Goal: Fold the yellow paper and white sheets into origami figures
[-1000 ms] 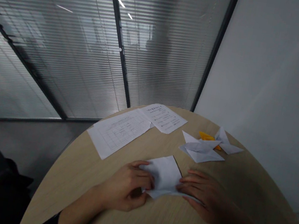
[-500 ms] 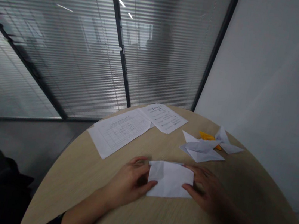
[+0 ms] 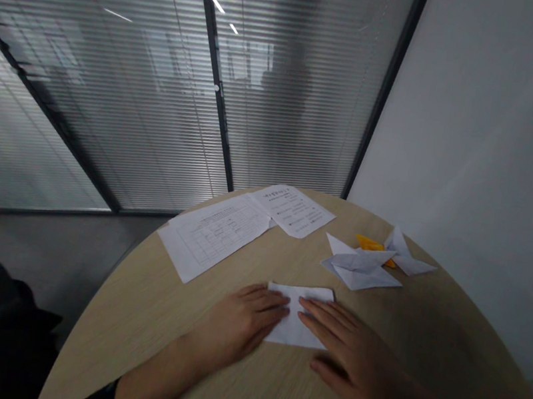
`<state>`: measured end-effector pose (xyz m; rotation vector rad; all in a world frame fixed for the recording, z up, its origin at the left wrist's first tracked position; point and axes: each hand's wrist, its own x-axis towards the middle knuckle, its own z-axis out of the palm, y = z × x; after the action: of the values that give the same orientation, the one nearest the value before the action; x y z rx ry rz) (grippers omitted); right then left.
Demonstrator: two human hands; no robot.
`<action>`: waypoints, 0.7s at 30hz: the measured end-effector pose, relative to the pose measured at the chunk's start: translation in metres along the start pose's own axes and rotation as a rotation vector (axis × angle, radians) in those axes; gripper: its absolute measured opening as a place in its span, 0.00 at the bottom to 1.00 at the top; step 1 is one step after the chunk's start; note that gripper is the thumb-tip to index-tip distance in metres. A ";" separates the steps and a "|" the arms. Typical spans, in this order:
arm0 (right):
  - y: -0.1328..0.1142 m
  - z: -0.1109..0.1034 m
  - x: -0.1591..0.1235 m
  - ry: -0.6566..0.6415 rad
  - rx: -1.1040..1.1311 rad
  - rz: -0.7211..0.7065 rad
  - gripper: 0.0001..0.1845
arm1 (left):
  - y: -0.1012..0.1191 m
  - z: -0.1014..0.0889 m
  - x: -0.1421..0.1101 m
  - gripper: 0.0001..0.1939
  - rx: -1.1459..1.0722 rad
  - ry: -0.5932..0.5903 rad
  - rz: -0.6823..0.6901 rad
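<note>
A folded sheet of white paper [image 3: 298,335] lies flat on the round wooden table in front of me. My left hand [image 3: 247,321] rests on the paper's left part, its fingers stretched out flat and pointing right. From the other side my right hand [image 3: 347,347] lies over the right part, fingers extended and the thumb apart below. The fingertips of both hands press near the middle of the sheet, with a narrow gap between them. Parts of the paper's left and right edges are hidden under the hands.
Folded white paper shapes [image 3: 361,268] lie behind my right hand, with a folded orange paper piece [image 3: 369,243] among them. Printed sheets [image 3: 221,233] lie at the table's far left. Beyond the table [image 3: 137,314] are a blind-covered glass partition [image 3: 293,96] and a wall [image 3: 495,161].
Both hands have gone from gripping the paper's sides to lying flat on top of it, fingertips moving in toward the middle. The paper now sits flatter and slightly further left.
</note>
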<state>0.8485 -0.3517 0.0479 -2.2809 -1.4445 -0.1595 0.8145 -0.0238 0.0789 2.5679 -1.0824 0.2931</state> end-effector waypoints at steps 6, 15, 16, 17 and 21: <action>0.006 0.010 -0.009 -0.175 0.092 0.100 0.57 | 0.003 -0.006 -0.002 0.19 -0.070 -0.066 -0.057; 0.030 0.002 -0.015 -0.176 0.014 0.183 0.51 | -0.013 -0.006 -0.007 0.25 -0.034 -0.184 -0.065; 0.031 0.001 -0.015 -0.168 0.002 0.185 0.50 | -0.015 -0.006 -0.008 0.26 -0.028 -0.188 -0.062; 0.032 0.001 -0.015 -0.157 -0.010 0.184 0.50 | -0.016 -0.005 -0.010 0.27 -0.022 -0.189 -0.057; 0.033 0.002 -0.016 -0.097 -0.050 0.154 0.49 | -0.017 -0.006 -0.014 0.31 -0.017 -0.163 -0.025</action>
<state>0.8701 -0.3764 0.0311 -2.4602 -1.3168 -0.0393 0.8169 -0.0013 0.0756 2.6247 -1.1024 0.0689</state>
